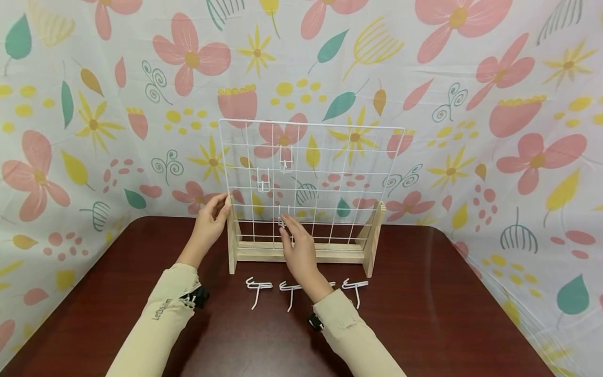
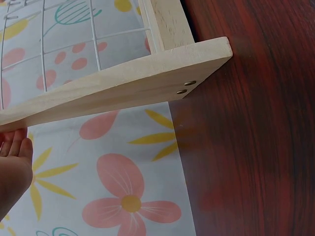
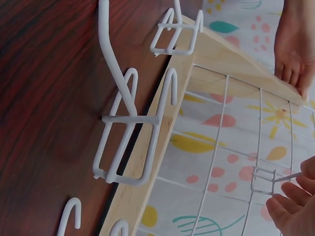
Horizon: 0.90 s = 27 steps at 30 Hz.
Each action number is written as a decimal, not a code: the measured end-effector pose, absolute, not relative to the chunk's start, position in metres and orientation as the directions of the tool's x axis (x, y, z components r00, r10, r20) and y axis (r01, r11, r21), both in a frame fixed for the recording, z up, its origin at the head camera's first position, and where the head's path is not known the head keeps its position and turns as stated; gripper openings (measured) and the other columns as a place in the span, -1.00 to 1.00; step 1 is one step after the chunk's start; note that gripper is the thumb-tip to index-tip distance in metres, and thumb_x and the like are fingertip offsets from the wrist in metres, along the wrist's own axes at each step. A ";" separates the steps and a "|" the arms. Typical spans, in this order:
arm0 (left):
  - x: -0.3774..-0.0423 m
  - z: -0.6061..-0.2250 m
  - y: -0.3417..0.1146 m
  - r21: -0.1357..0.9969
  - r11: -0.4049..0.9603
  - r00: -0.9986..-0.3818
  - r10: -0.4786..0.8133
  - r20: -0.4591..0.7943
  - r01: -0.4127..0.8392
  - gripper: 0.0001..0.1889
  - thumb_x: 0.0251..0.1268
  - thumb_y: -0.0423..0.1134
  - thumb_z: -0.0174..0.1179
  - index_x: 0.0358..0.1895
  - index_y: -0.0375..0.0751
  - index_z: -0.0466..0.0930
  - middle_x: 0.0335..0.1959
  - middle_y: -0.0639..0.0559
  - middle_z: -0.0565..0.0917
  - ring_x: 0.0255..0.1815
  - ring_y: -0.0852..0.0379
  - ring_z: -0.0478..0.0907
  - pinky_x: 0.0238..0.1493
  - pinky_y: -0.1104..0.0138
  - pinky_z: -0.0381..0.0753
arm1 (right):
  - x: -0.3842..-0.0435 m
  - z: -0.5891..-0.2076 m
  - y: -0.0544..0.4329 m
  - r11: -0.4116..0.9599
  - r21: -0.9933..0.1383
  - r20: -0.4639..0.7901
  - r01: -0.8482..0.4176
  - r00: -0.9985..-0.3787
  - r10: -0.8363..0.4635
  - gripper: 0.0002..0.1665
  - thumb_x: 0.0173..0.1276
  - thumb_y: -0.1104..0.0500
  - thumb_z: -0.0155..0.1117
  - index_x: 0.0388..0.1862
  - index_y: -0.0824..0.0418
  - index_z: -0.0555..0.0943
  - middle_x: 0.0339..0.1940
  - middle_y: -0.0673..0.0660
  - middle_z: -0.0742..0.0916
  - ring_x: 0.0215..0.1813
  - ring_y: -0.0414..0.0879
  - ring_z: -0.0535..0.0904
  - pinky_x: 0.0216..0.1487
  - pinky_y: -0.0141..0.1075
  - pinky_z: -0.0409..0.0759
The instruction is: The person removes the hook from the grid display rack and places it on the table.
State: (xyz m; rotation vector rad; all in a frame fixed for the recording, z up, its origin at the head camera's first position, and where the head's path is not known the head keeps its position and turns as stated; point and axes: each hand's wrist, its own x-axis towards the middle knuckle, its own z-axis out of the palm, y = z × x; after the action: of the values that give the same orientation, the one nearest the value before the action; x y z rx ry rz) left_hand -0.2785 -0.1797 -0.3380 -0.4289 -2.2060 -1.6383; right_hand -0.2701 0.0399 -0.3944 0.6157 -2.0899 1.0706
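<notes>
**Hands at a wire grid panel, one fitting a hook, one steadying the frame**

Beige sleeves (image 1: pixel 160 314) fill the bottom centre of the head view, running up from the lower edge to both hands. Ahead of them, on the dark wooden table (image 1: pixel 424 324), loose white hooks (image 1: pixel 256 287) lie in a row just in front of the wooden stand (image 1: pixel 301 252); the right forearm crosses over that row.

The right hand (image 1: pixel 299 250), at the frame's centre, reaches to the lower middle of the white wire grid (image 1: pixel 358 173). Its fingertips (image 3: pixel 295 194) pinch a white hook (image 3: pixel 265 181) whose square loop sits against a grid wire, seen at the lower right of the right wrist view. The hook is right at the fingertips, above the stand's base rail.

The left hand (image 1: pixel 209 222), left of centre, touches the left upright of the stand with fingers mostly straight, holding nothing else; in the left wrist view only its fingers show at the lower left edge, just under the wooden foot.

Two more hooks (image 1: pixel 285 159) hang higher on the grid, upper centre. Bare table extends left and right of the stand toward the floral cloth (image 1: pixel 518 131), which closes in behind and on both sides; the stand's rear sits near that backdrop.
</notes>
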 end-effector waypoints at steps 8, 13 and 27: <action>-0.279 -0.336 -0.180 0.853 0.284 -0.894 0.035 0.447 0.438 -0.58 0.49 -0.42 -0.06 0.32 -0.55 0.26 0.25 -0.45 0.41 0.28 -0.23 0.37 0.01 0.62 0.42 | -0.272 -0.391 0.039 0.538 -0.459 0.807 -0.707 -0.585 -0.082 -0.69 0.39 0.36 0.19 0.08 0.36 0.63 0.07 0.24 0.69 0.15 0.14 0.58 0.17 -0.12 0.52; -0.280 -0.338 -0.180 0.839 0.296 -0.883 0.038 0.468 0.458 -0.58 0.48 -0.44 -0.06 0.31 -0.58 0.26 0.23 -0.46 0.42 0.27 -0.24 0.38 -0.02 0.64 0.40 | -0.274 -0.392 0.038 0.536 -0.446 0.824 -0.717 -0.563 -0.067 -0.70 0.36 0.37 0.22 0.06 0.36 0.65 0.01 0.25 0.71 0.07 0.11 0.63 0.01 -0.16 0.62; -0.282 -0.342 -0.182 0.841 0.294 -0.885 0.041 0.463 0.454 -0.58 0.49 -0.45 -0.08 0.33 -0.57 0.24 0.24 -0.47 0.41 0.27 -0.26 0.37 -0.02 0.65 0.41 | -0.279 -0.392 0.040 0.521 -0.439 0.828 -0.732 -0.555 -0.082 -0.70 0.34 0.35 0.24 0.05 0.37 0.65 0.02 0.25 0.71 0.07 0.11 0.63 0.12 -0.18 0.57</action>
State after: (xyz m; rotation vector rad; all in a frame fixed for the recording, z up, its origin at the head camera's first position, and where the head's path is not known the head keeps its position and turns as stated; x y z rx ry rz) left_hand -0.2825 -0.1817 -0.3424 -0.4465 -2.2149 -1.6190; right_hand -0.2789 0.0397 -0.3924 0.6634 -1.9762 1.0500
